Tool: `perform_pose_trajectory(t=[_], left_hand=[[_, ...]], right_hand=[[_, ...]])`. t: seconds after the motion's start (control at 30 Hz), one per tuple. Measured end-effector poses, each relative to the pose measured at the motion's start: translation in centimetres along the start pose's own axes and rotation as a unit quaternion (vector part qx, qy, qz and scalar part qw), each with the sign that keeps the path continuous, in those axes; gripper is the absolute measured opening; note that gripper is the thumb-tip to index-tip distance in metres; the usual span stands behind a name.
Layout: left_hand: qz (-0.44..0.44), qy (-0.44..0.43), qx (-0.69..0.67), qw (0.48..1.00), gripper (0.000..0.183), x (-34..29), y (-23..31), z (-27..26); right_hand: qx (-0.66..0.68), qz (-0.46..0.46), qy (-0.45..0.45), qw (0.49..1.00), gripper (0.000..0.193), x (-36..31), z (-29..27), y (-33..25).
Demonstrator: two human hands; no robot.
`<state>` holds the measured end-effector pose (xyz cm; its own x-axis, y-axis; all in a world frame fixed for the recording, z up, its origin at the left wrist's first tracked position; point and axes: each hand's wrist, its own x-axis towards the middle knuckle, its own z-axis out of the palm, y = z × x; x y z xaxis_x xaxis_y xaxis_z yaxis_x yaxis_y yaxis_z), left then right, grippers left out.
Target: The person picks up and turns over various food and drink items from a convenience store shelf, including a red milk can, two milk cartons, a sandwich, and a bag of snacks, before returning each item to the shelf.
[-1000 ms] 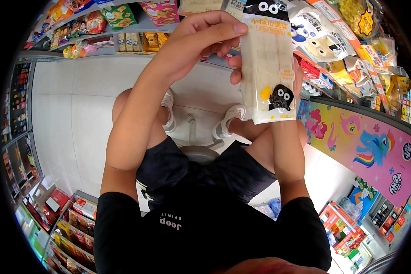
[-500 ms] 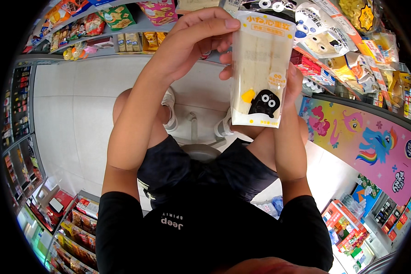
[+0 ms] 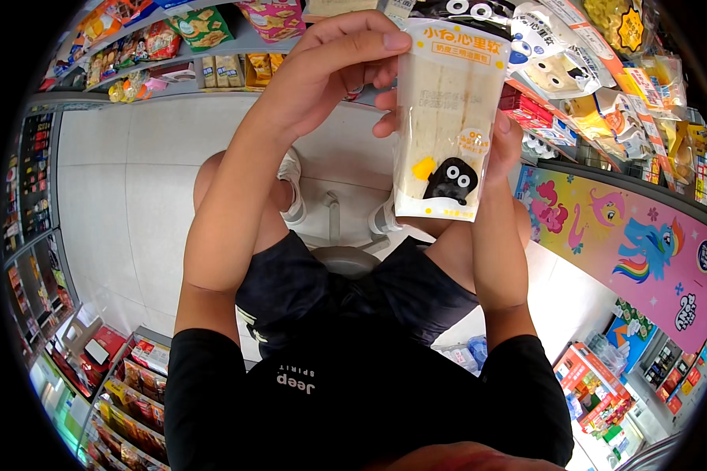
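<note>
I note first what I cannot see well: the fisheye rim bends and darkens the edges, and the low racks (image 3: 133, 385) below and to the left of both hands show only small bright boxes I cannot identify. The right hand (image 3: 499, 145) is mostly hidden behind the packet it holds; only its fingertips at the packet's left edge and its thumb side at the right edge show.

The largest item by the hands is the long pink panel (image 3: 636, 251) with cartoon ponies, below and to the right of the right hand, fronting a shelf. Above it that shelf (image 3: 605, 94) carries crowded snack bags in clear, yellow and orange wrap, just right of the packet. A second shelf (image 3: 173, 55), up and left of the left hand, holds more bags and small boxes; their contents are too small to tell.

Both hands grip the clear packet (image 3: 448, 118), held upright in front of the chest. Inside it I see pale, cream-coloured slices standing on end. Its top band is yellow with white print, a black cartoon figure sits low on the front, and a yellow patch is beside that.

The left hand (image 3: 330, 74) is closed on the packet's top left corner, fingers (image 3: 369, 39) curled over the edge.
</note>
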<state>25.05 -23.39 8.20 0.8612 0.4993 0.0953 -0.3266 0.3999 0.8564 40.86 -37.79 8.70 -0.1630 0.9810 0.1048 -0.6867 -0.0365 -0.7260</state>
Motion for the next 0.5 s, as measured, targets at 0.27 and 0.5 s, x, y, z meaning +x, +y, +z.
perform_pose_trajectory(t=[0.27, 0.5], left_hand=[[-0.008, -0.04, 0.032, 0.999, 0.048, -0.2, 0.7, 1.4], [0.013, -0.036, 0.054, 0.998, 0.043, -0.4, -0.2, 2.6]], right_hand=[[0.012, 0.01, -0.015, 1.0, 0.095, -0.1, -0.2, 0.0], [-0.016, -0.03, 0.062, 0.998, 0.088, -1.0, -0.9, 0.1]])
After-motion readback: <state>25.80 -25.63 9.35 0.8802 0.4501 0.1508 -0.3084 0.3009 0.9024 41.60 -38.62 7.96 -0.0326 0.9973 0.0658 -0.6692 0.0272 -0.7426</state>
